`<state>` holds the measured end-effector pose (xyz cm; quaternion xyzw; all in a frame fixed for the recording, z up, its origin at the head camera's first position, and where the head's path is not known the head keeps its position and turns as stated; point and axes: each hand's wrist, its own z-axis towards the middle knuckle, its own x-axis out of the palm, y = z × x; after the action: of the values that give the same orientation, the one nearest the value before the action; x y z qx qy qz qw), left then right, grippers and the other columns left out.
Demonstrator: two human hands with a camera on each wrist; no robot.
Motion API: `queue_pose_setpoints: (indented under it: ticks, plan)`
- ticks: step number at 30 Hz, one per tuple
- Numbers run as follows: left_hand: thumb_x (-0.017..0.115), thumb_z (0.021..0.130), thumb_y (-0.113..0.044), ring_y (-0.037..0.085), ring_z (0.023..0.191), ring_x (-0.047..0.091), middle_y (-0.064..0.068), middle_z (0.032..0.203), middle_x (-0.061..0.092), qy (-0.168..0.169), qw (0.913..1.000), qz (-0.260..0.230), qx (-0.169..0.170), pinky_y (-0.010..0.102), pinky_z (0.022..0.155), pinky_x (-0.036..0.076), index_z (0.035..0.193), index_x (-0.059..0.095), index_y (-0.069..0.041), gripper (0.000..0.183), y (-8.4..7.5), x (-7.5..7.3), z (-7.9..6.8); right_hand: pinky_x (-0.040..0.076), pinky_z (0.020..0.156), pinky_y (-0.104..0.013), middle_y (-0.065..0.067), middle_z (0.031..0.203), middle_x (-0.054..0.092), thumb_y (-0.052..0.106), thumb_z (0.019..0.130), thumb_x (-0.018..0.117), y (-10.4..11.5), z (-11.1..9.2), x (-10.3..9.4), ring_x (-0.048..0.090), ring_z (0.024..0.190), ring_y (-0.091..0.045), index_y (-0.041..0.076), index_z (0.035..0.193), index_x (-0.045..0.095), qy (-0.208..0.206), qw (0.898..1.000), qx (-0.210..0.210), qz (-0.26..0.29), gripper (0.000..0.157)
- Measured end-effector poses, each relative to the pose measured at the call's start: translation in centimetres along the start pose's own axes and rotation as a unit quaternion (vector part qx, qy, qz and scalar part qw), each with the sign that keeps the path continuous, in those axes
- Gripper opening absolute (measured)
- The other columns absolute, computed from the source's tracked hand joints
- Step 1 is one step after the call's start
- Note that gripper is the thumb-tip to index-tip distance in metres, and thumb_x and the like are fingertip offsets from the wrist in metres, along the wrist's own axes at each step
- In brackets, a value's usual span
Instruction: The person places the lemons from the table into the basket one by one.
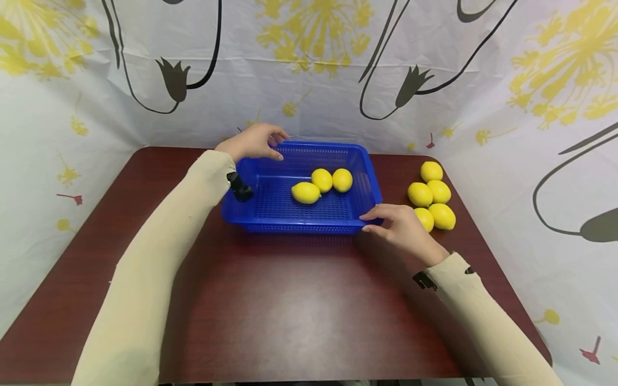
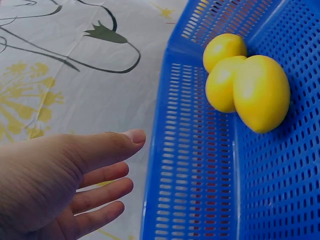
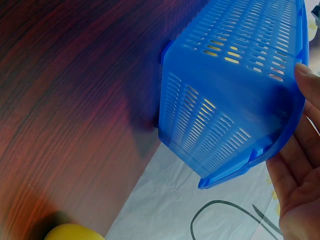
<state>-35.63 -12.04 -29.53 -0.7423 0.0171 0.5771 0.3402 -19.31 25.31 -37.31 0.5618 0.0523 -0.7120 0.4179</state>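
Observation:
A blue perforated plastic basket (image 1: 309, 221) stands on the table, with three yellow lemons (image 1: 306, 193) lying together inside it. My left hand (image 1: 256, 142) hovers by its back left corner. In the left wrist view that hand (image 2: 85, 180) has its thumb and fingers extended beside the rim, with a gap between them and the basket (image 2: 172, 150). At the front right corner my right hand (image 1: 403, 228) pinches the basket's rim. The right wrist view has the thumb on one side of the rim and the fingers (image 3: 285, 175) around the other.
Several more lemons (image 1: 431, 194) lie grouped on the dark reddish wooden table (image 1: 289, 300), right of the basket. White cloth (image 1: 318, 102) with flower prints rises behind the table and at both sides. Black wrist cameras (image 1: 240, 187) sit on both sleeves.

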Motion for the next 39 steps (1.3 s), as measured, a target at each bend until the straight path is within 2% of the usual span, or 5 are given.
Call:
queue_pose_setpoints:
  ticks: [11, 21, 29, 35, 39]
  plan:
    - [0.073, 0.09, -0.019, 0.035, 0.131, 0.055, 0.018, 0.142, 0.056, -0.025, 0.9992, -0.026, -0.014, 0.047, 0.109, 0.048, 0.144, 0.048, -0.009, 0.061, 0.7, -1.5, -1.2, 0.06, 0.063, -0.035, 0.002, 0.098, 0.076, 0.018, 0.081, 0.082, -0.2, 0.0, 0.0, 0.066, 0.076, -0.006, 0.014, 0.105, 0.077, -0.007, 1.0, -0.001, -0.001, 0.024]
    - [0.077, 0.086, -0.018, 0.035, 0.125, 0.059, 0.02, 0.134, 0.062, -0.06, 0.998, -0.013, 0.018, 0.046, 0.109, 0.047, 0.137, 0.055, -0.004, 0.057, 1.6, -1.0, -3.1, 0.057, 0.063, -0.021, 0.003, 0.098, 0.076, 0.018, 0.081, 0.082, -0.2, 0.0, 0.2, 0.066, 0.078, -0.007, 0.015, 0.104, 0.078, -0.007, 1.0, 0.001, -0.004, 0.024]
    - [0.073, 0.09, -0.023, 0.031, 0.129, 0.056, 0.015, 0.139, 0.059, -0.069, 0.9975, 0.002, 0.014, 0.047, 0.112, 0.045, 0.139, 0.055, -0.008, 0.054, 2.3, -0.4, -5.5, 0.057, 0.063, -0.022, 0.003, 0.098, 0.076, 0.018, 0.082, 0.081, -0.2, 0.0, 0.3, 0.066, 0.078, -0.007, 0.015, 0.105, 0.078, -0.007, 1.0, 0.002, -0.003, 0.024]
    - [0.074, 0.09, -0.021, 0.031, 0.126, 0.057, 0.013, 0.137, 0.061, -0.118, 0.9918, 0.025, 0.041, 0.047, 0.11, 0.047, 0.135, 0.058, -0.007, 0.05, 2.5, 0.1, -7.2, 0.059, 0.063, -0.032, 0.003, 0.098, 0.076, 0.018, 0.081, 0.082, -0.2, -0.1, 0.2, 0.066, 0.079, -0.008, 0.018, 0.105, 0.077, -0.015, 1.0, -0.001, -0.002, 0.024]
    - [0.075, 0.089, -0.022, 0.032, 0.123, 0.058, 0.013, 0.133, 0.062, -0.153, 0.9856, 0.036, 0.062, 0.05, 0.106, 0.048, 0.133, 0.06, -0.009, 0.049, 2.5, 0.6, -8.7, 0.059, 0.063, -0.032, 0.003, 0.098, 0.076, 0.017, 0.081, 0.082, -0.1, 0.0, 0.2, 0.066, 0.08, -0.008, 0.016, 0.105, 0.078, -0.015, 1.0, -0.003, -0.002, 0.024]
